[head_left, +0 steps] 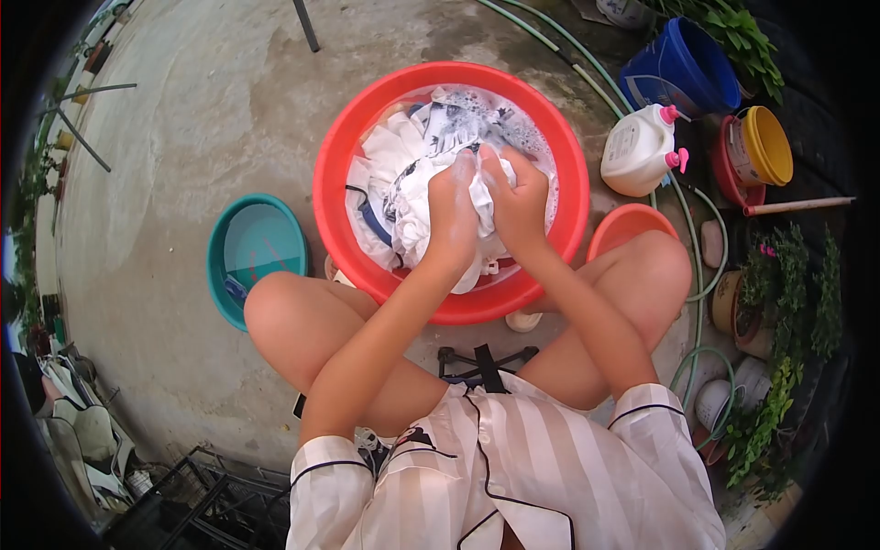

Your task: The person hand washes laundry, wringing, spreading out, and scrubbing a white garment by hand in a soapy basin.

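White cloth (417,197), wet and bunched, with dark print, lies in soapy water in a red basin (335,197) at centre. Left hand (454,203) and right hand (516,197), both closed, grip the cloth side by side. Right of the basin stands a white jug (637,151), pink-capped; its label is unreadable. A teal basin (252,243) lies left.

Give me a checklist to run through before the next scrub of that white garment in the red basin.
1. Left hand closed on white garment: ok.
2. Right hand closed on the same garment: ok.
3. Suds in red basin: ok, foam visible.
4. Detergent bottle upright beside the basin: ok.
5. Teal basin holds water: ok.
6. Garment clean yet: cannot tell.
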Demonstrator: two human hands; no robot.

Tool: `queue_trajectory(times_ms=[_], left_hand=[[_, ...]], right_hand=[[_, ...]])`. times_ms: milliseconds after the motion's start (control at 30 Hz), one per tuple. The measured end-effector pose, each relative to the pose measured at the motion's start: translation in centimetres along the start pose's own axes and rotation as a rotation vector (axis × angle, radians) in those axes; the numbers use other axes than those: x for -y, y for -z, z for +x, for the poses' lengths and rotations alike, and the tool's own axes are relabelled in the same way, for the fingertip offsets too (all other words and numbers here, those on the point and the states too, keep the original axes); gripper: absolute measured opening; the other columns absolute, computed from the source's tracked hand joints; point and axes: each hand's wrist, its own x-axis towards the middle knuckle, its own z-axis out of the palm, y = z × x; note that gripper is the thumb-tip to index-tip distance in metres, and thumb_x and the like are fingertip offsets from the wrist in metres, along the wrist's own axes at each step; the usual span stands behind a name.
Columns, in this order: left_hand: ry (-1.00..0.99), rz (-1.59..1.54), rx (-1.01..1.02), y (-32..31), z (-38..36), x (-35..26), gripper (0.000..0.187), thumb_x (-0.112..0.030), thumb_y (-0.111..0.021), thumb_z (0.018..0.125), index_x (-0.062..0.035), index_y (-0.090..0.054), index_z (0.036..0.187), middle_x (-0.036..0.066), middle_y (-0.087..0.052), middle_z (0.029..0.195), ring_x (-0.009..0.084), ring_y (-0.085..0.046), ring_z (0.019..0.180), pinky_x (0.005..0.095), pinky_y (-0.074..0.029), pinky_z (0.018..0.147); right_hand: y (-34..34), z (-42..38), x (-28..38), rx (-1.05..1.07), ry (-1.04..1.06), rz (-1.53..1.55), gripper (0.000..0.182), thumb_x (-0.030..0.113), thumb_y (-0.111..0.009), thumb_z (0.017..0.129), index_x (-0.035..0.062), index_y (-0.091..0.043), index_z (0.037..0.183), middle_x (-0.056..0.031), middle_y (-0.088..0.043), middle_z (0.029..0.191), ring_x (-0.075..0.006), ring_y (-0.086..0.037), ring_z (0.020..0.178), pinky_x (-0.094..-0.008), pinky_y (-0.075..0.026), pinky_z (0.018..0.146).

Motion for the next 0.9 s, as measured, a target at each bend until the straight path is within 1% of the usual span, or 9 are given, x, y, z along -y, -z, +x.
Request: queue_trajectory(times_ms=[200, 300, 367, 433, 500, 633, 733, 767, 900], left_hand=[[0.031, 0.154, 0.068, 2.2, 1.7, 0.3, 0.033, -0.027, -0.039, 0.092, -0.0085, -0.044, 0.065, -0.003, -0.040, 0.058, 0.0051, -0.038, 0.055, 0.0250, -0.032, 0.047], [0.095, -0.199, 0.045, 1.0, 0.6, 0.7, 0.036, -0.027, -0.040, 0.093, -0.0052, -0.044, 0.064, -0.002, -0.044, 0.061, 0.0054, -0.038, 0.059, 0.0255, -0.034, 0.051], [0.045, 0.009, 0.010, -0.5, -0.7, -0.3, 0.036, -0.027, -0.040, 0.093, -0.0029, -0.046, 0.067, -0.001, -0.046, 0.064, 0.0056, -0.039, 0.061, 0.0256, -0.035, 0.053], [0.104, 0.239, 0.028, -0.3, -1.0, -0.5, 0.037, -0.027, -0.040, 0.093, 0.0005, -0.050, 0.072, -0.001, -0.048, 0.068, 0.0064, -0.040, 0.063, 0.0254, -0.036, 0.055], [0.021, 0.135, 0.008, -0.4, -0.8, 0.1, 0.037, -0.027, -0.040, 0.093, -0.0007, -0.049, 0.069, -0.001, -0.046, 0.065, 0.0064, -0.040, 0.062, 0.0255, -0.035, 0.054], [0.070, -0.132, 0.033, 0.7, 0.5, 0.2, 0.037, -0.026, -0.039, 0.093, -0.0041, -0.045, 0.065, -0.001, -0.041, 0.060, 0.0062, -0.037, 0.059, 0.0256, -0.032, 0.050], [-0.094, 0.310, 0.079, 2.7, 2.1, 0.6, 0.036, -0.029, -0.039, 0.093, -0.0067, -0.042, 0.065, -0.003, -0.040, 0.060, 0.0058, -0.036, 0.058, 0.0252, -0.031, 0.048], [-0.044, 0.258, 0.050, 2.7, 2.2, 1.1, 0.038, -0.031, -0.040, 0.093, -0.0075, -0.041, 0.064, -0.002, -0.041, 0.062, 0.0058, -0.037, 0.058, 0.0248, -0.031, 0.048], [-0.006, -0.029, -0.034, 0.4, 0.5, 0.4, 0.037, -0.030, -0.039, 0.094, -0.0048, -0.048, 0.067, -0.002, -0.042, 0.060, 0.0062, -0.039, 0.059, 0.0252, -0.035, 0.052]], right_hand=[[0.2, -2.6, 1.0, 0.263, 0.490, -0.204, 0.025, 0.014, -0.064, 0.076, 0.0018, -0.049, 0.060, -0.0130, -0.047, 0.052, -0.0259, -0.044, 0.044, -0.0313, -0.036, 0.043], [0.2, -1.8, 1.2, 0.145, 0.135, 0.012, 0.026, 0.016, -0.060, 0.081, 0.0015, -0.051, 0.062, -0.0049, -0.045, 0.051, -0.0108, -0.042, 0.047, -0.0277, -0.036, 0.045], [0.6, -0.7, 1.7, 0.061, -0.130, 0.188, 0.028, 0.020, -0.058, 0.085, 0.0008, -0.053, 0.065, 0.0022, -0.044, 0.054, -0.0031, -0.039, 0.056, -0.0241, -0.034, 0.047], [0.4, -0.3, 1.3, 0.000, -0.123, 0.219, 0.028, 0.020, -0.058, 0.085, 0.0009, -0.053, 0.065, 0.0017, -0.045, 0.054, -0.0034, -0.039, 0.055, -0.0242, -0.034, 0.047], [0.2, -0.1, 1.1, -0.060, -0.116, 0.251, 0.028, 0.020, -0.058, 0.085, 0.0010, -0.053, 0.066, 0.0012, -0.046, 0.055, -0.0037, -0.039, 0.055, -0.0243, -0.034, 0.046], [0.3, -1.7, 1.0, 0.128, 0.207, -0.065, 0.026, 0.015, -0.062, 0.080, 0.0010, -0.049, 0.061, -0.0105, -0.045, 0.052, -0.0147, -0.040, 0.045, -0.0282, -0.035, 0.045], [0.1, -2.8, 1.0, 0.243, 0.467, -0.170, 0.026, 0.014, -0.063, 0.077, 0.0002, -0.048, 0.061, -0.0124, -0.045, 0.052, -0.0197, -0.040, 0.043, -0.0292, -0.035, 0.043], [0.0, -2.7, 0.9, 0.235, 0.468, -0.172, 0.027, 0.015, -0.062, 0.079, 0.0002, -0.049, 0.061, -0.0099, -0.043, 0.051, -0.0141, -0.039, 0.043, -0.0292, -0.034, 0.042], [0.1, -1.0, 2.2, 0.134, -0.084, 0.151, 0.032, 0.021, -0.058, 0.085, 0.0005, -0.049, 0.061, 0.0006, -0.043, 0.052, -0.0045, -0.036, 0.053, -0.0256, -0.033, 0.045]])
